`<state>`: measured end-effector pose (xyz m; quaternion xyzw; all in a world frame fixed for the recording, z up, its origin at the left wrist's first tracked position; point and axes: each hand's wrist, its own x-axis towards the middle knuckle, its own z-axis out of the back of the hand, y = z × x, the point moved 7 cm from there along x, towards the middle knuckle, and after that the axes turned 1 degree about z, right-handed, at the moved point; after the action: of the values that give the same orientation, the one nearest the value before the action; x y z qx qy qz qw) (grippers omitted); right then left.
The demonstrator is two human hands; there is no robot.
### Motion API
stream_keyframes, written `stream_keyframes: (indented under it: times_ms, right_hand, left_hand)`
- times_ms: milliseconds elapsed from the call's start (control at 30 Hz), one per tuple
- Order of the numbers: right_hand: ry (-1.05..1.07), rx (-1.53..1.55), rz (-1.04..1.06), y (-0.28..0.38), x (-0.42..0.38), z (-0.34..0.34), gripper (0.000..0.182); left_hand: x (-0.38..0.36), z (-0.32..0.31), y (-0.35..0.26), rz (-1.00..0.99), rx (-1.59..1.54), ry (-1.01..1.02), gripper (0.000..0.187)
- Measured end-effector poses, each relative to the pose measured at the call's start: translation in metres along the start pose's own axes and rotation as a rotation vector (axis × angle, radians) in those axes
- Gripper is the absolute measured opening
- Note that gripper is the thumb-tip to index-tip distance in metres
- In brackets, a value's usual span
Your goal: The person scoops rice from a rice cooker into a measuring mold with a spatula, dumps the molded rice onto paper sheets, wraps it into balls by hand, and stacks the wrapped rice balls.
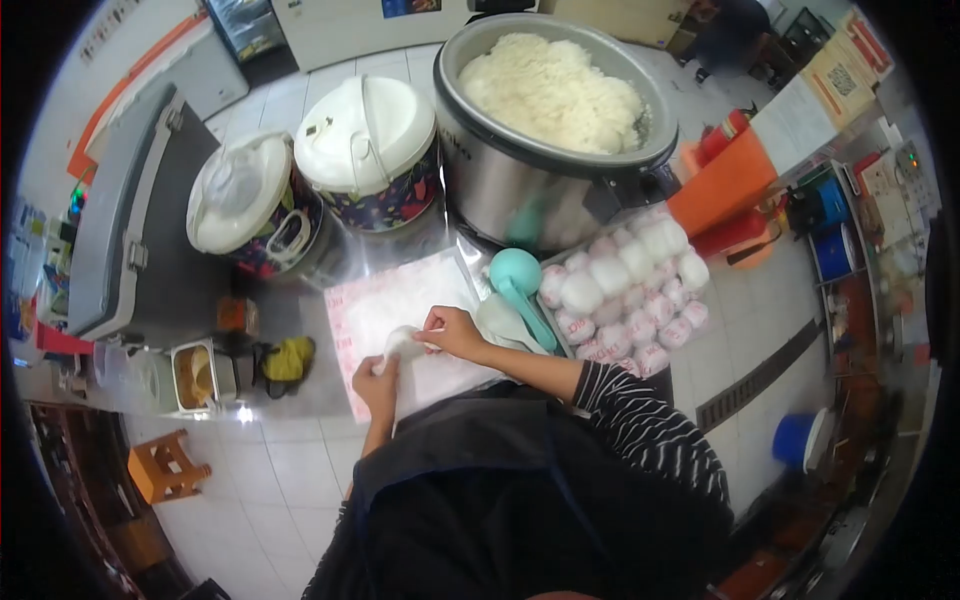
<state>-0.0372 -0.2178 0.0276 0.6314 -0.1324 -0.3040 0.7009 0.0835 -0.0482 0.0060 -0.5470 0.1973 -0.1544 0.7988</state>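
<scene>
A small white bundle [402,344], which looks like rice in wrapping paper, is held between both hands over a stack of printed wrapping paper [345,318]. My left hand [377,383] closes on its near left side. At its right edge, my right hand [450,332] pinches the paper with thumb and fingers. Beside my right forearm lie a turquoise scoop [516,270] and a whitish bowl-like container [499,318]. A tray on the right holds several round paper-wrapped rice bundles [610,275], piled in rows.
A large metal cooker [520,185] full of white rice [550,90] stands behind the tray. Two lidded patterned pots [365,135] [240,195] and a grey cooler box [150,210] line the counter's left. A metal food pan [200,375] and a yellow-green cloth [288,362] sit front left.
</scene>
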Motion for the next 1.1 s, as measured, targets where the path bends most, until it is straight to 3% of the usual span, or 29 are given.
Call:
stream_keyframes:
  times_ms: [167,233,267,333,400,467,533,600,667,767,900,967,1033,1067,1100]
  right_hand:
    - [-0.031,0.000,0.010,0.005,0.007,-0.010,0.022]
    - [-0.224,-0.331,0.393,0.032,0.006,-0.008,0.024]
    - [-0.229,-0.326,0.396,0.032,0.008,-0.010,0.024]
    - [-0.207,-0.345,0.277,0.025,0.013,-0.013,0.025]
    - [-0.188,-0.319,0.222,0.019,0.020,-0.008,0.024]
    - [-0.166,-0.286,0.159,0.007,0.027,-0.002,0.024]
    - [-0.059,0.114,-0.113,-0.021,0.035,0.000,0.023]
    - [-0.115,-0.188,0.225,-0.014,0.040,0.005,0.024]
    - [-0.022,-0.165,0.131,-0.015,0.039,0.002,0.023]
    - [0.073,-0.273,0.159,-0.003,0.034,-0.008,0.021]
    - [-0.041,-0.391,0.200,-0.002,0.053,-0.012,0.019]
    - [-0.141,-0.501,0.291,0.003,0.059,-0.011,0.018]
    - [-0.178,-0.565,0.414,-0.006,0.065,-0.024,0.016]
    - [-0.149,-0.847,0.357,0.000,0.057,-0.038,0.016]
    - [-0.149,-0.818,0.486,0.016,0.038,-0.047,0.019]
  left_hand:
    - [0.025,-0.012,-0.015,-0.027,-0.069,-0.024,0.017]
    - [0.036,-0.018,-0.034,-0.160,0.057,-0.056,0.017]
    - [0.039,-0.022,-0.038,-0.166,0.061,-0.054,0.017]
    - [0.033,-0.034,-0.060,-0.301,0.352,-0.078,0.015]
    - [0.026,-0.040,-0.067,-0.365,0.355,-0.072,0.014]
    - [0.015,-0.047,-0.072,-0.591,0.361,0.019,0.012]
    - [0.007,-0.051,-0.070,-0.529,0.307,0.138,0.009]
    - [0.001,-0.048,-0.074,-0.757,0.381,0.146,0.019]
    - [0.019,-0.039,-0.065,-0.606,0.457,0.219,0.022]
    - [0.046,-0.042,-0.061,-0.496,0.439,0.328,0.013]
    - [0.072,-0.053,-0.050,-0.236,0.472,0.414,0.028]
    - [0.073,-0.049,-0.046,-0.557,0.473,0.158,0.046]
    - [0.073,-0.054,-0.026,-0.199,0.434,0.378,0.054]
    - [0.074,-0.058,-0.012,-0.407,0.426,0.396,0.052]
    - [0.072,-0.057,-0.001,-0.248,0.290,0.439,0.052]
